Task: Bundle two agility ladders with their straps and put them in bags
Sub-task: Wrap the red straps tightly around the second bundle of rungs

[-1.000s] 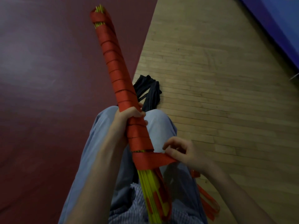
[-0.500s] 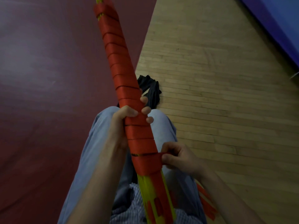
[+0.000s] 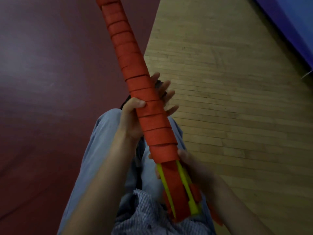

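Agility ladder (image 3: 135, 68): gathered into one long bundle, held aslant in the air above the person's legs (image 3: 101, 150), its far end out of view at the top and its near end at the lap; the wood floor (image 3: 220, 82) lies well below it.
Likely handling: light for its length and stiff along the axis, since the rungs are stacked. A long bundle will probably swing at the far end if held at one end only.
Strap (image 3: 152, 119): red webbing wound in a close spiral over most of the length. It looks soft, matte and not slippery, so the wrapped section is the sound place to take hold.
Rungs (image 3: 184, 180): bare yellow plastic below the last turn, likely smooth, hard and apt to slide against each other until bound.
Left hand (image 3: 130, 119): clasps the wrapped middle, thumb on the near face, fingers splayed straight behind.
Right hand (image 3: 188, 160): blurred, wraps behind the lowest turn, fingertips showing on the other side; whether it pinches the strap itself cannot be told.
Loose strap tail (image 3: 218, 221): hangs limp by the right forearm.
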Demonstrator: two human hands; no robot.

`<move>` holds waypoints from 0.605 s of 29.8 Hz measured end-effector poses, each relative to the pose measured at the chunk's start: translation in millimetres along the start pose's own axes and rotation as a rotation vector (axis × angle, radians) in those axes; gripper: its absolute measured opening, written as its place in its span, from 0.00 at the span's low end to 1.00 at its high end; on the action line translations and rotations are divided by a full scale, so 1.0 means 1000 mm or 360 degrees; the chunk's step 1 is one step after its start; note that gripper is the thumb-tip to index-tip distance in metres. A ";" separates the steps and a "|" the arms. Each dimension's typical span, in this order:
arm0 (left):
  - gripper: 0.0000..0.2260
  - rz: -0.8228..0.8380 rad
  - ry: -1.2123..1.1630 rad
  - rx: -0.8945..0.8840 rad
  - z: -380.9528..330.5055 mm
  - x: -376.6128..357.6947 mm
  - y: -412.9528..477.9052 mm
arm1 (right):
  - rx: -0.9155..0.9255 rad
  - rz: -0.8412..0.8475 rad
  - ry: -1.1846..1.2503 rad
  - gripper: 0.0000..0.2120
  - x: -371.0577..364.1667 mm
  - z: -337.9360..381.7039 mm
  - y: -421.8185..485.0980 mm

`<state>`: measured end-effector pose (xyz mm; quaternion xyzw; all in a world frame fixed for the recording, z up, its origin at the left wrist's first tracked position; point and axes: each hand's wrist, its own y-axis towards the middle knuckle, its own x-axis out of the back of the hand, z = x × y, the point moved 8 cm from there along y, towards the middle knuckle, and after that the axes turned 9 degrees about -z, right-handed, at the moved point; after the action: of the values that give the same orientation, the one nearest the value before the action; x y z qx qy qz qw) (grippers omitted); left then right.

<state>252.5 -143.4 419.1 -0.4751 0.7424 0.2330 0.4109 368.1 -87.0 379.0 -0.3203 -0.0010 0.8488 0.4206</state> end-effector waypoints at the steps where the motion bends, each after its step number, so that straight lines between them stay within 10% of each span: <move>1: 0.32 -0.0011 0.0198 0.0079 0.003 0.005 -0.003 | -0.0005 -0.0255 -0.0178 0.23 0.014 0.000 0.003; 5: 0.19 -0.0929 0.0690 0.0270 0.020 0.065 -0.017 | -0.0009 -0.0701 -0.0953 0.08 0.039 -0.006 0.007; 8: 0.13 -0.1155 0.0832 0.0208 0.032 0.076 -0.025 | -0.0049 -0.0769 -0.1120 0.09 0.036 -0.016 0.005; 12: 0.22 -0.0784 0.0387 0.0289 0.049 0.067 -0.031 | -0.0077 -0.0549 -0.1736 0.22 0.043 -0.009 0.004; 18: 0.29 -0.0213 -0.0053 0.0243 0.039 0.026 -0.010 | 0.0050 -0.0458 -0.1437 0.23 0.051 0.002 -0.004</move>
<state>270.8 -132.4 375.9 -0.4870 0.7176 0.1557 0.4728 347.2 -47.6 354.1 0.0905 -0.2151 0.8362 0.4963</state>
